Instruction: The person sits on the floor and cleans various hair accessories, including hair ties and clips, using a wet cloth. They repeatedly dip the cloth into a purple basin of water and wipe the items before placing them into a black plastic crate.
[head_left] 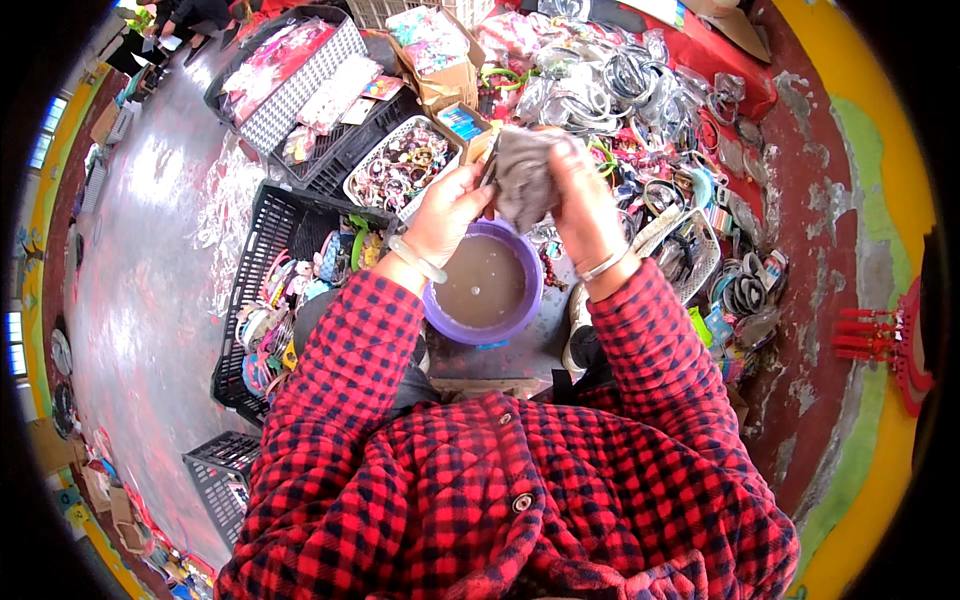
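Observation:
Both my hands are raised over a purple basin (525, 310) of murky brown water. My left hand (450, 212) pinches the left edge of a wet grey cloth (524, 178). My right hand (585, 205) grips the same cloth from the right side, fingers curled over it. Something small and dark seems wrapped in the cloth, but I cannot tell what it is. Each wrist carries a pale bangle, and both sleeves are red-and-black checked.
A black crate (262, 262) of colourful bangles stands at left, a white basket (362, 172) of bracelets behind the basin. Heaps of silver and coloured bangles (640, 110) cover the red cloth at right. A red comb-like rack (885, 335) lies at far right.

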